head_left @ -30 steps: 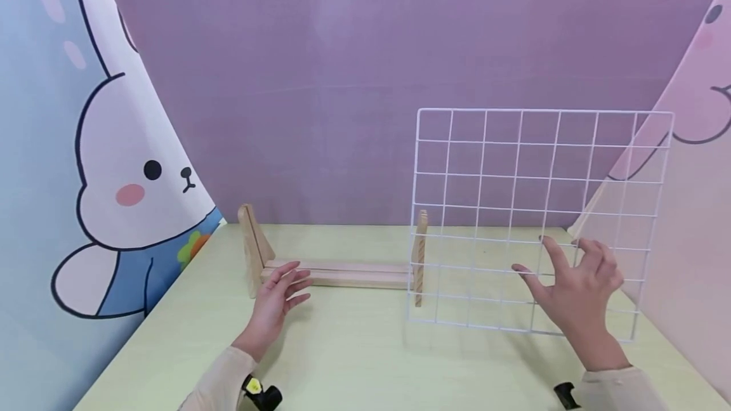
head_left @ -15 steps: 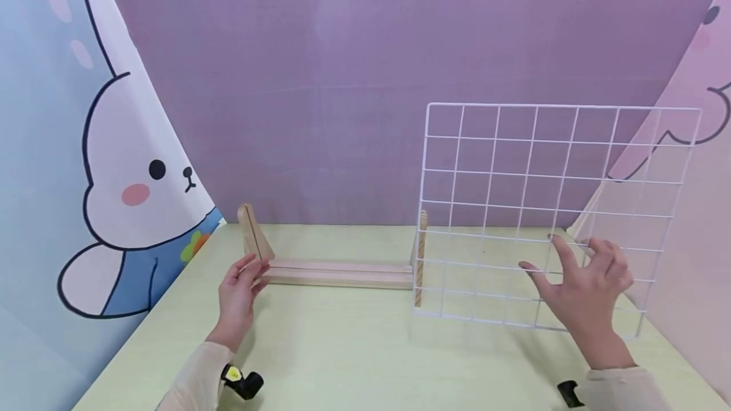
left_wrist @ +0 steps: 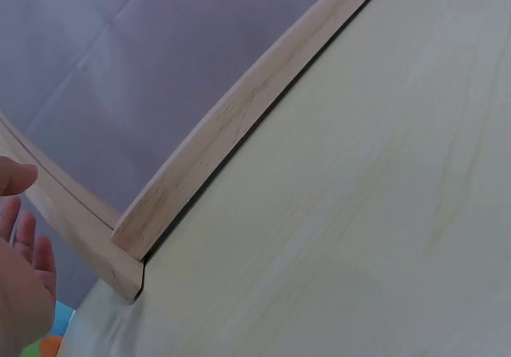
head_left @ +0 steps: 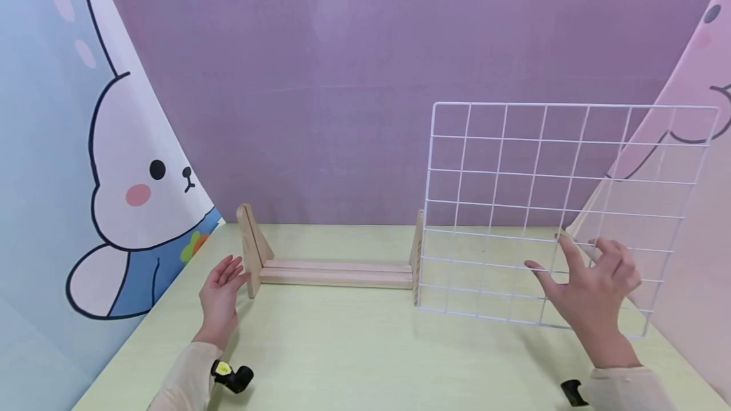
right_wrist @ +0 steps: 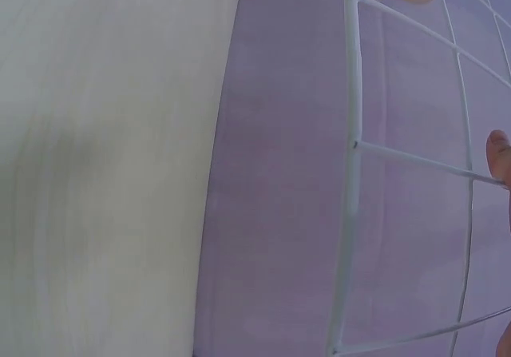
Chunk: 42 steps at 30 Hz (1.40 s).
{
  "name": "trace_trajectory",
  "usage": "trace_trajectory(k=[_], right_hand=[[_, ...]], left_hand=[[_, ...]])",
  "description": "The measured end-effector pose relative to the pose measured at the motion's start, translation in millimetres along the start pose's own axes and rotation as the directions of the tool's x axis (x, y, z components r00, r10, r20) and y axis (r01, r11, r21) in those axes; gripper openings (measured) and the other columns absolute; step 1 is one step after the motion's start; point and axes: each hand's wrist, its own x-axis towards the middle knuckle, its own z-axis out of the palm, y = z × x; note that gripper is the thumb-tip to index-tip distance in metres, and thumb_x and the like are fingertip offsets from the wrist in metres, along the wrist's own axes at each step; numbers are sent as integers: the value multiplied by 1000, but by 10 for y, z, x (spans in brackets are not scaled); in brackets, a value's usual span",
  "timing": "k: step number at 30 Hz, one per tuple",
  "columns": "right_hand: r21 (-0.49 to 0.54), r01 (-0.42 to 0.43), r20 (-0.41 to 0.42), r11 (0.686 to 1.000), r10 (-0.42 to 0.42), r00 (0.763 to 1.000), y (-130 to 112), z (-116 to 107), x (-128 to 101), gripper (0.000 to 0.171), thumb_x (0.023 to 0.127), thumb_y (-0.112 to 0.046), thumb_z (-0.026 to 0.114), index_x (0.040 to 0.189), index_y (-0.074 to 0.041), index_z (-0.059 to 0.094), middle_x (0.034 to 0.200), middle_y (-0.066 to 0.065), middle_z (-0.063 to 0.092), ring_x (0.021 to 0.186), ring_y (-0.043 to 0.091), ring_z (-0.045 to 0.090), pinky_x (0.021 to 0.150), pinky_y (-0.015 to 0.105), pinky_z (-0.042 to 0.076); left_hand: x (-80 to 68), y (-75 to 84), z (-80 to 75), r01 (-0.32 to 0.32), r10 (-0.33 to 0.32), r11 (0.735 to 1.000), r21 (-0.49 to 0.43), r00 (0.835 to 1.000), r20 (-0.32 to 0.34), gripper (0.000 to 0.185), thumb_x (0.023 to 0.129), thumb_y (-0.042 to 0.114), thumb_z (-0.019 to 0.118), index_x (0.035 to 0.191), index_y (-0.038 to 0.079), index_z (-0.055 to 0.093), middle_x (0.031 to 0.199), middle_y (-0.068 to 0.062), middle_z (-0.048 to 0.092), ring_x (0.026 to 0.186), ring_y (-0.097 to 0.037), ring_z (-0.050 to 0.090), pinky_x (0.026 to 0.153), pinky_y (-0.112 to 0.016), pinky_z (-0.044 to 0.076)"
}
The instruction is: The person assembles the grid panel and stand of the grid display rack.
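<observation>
A wooden stand (head_left: 337,279) sits on the table, its grooved crossbar joining a left upright (head_left: 250,246) and a right upright (head_left: 417,259). My left hand (head_left: 219,300) is beside the left upright, fingers loosely bent, thumb right at the wood's edge. In the left wrist view, that hand (left_wrist: 20,293) is partly cut off beside the stand. My right hand (head_left: 596,287) grips a white wire grid panel (head_left: 537,174) by its lower wires, holding it upright. The panel's left edge overlaps the right upright in the head view. The right wrist view shows a fingertip (right_wrist: 499,151) at a wire.
A pale wood-look table (head_left: 342,347) spreads under everything. Behind it hangs a purple cloth backdrop (head_left: 320,113). Cartoon-printed panels (head_left: 131,144) close in the left and right sides. Small black devices (head_left: 234,376) are strapped at both wrists.
My left hand has moved left, from in front of the crossbar, past the left upright, to its outer side. The right hand and grid panel have shifted slightly right; the stand stays put.
</observation>
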Motion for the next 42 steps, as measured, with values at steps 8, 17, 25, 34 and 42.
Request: trace_trajectory(k=[8, 17, 25, 34, 42], right_hand=[[8, -4, -21, 1000, 4, 1000, 53, -9, -21, 71, 85, -78, 49, 103, -10, 63, 107, 33, 43, 108, 56, 37, 74, 67, 22], [7, -16, -34, 1000, 17, 999, 77, -29, -39, 72, 84, -79, 49, 102, -11, 62, 107, 32, 42, 107, 55, 36, 77, 64, 22], [-2, -10, -54, 1000, 10, 998, 93, -29, -51, 71, 84, -80, 48, 101, -11, 60, 106, 32, 42, 107, 55, 37, 77, 64, 23], [4, -5, -41, 1000, 5, 999, 132, -7, -93, 72, 84, -80, 48, 103, -12, 62, 107, 32, 44, 108, 54, 38, 78, 61, 24], [6, -14, -44, 1000, 14, 999, 150, 64, -114, 70, 85, -79, 48, 106, -14, 62, 107, 33, 43, 108, 56, 37, 77, 64, 24]], left_hand=[[94, -54, -77, 57, -68, 994, 94, 991, 114, 67, 96, -8, 55, 155, 3, 28, 158, -15, 34, 142, -26, 37, 106, -27, 41], [125, -102, -61, 120, -145, 981, 152, 975, 168, 69, 93, -10, 55, 155, 5, 30, 160, -14, 29, 144, -29, 33, 113, -41, 35], [173, -160, -74, 142, -167, 972, 186, 978, 127, 63, 96, -1, 58, 154, 6, 34, 157, -14, 35, 139, -27, 38, 110, -40, 39], [216, -181, -74, 153, -178, 965, 213, 979, 103, 62, 95, 1, 63, 152, 5, 38, 155, -14, 38, 137, -28, 40, 99, -27, 49], [194, -196, -22, 119, -139, 965, 234, 988, 70, 59, 95, 1, 61, 150, 3, 41, 152, -17, 42, 135, -29, 43, 104, -33, 46]])
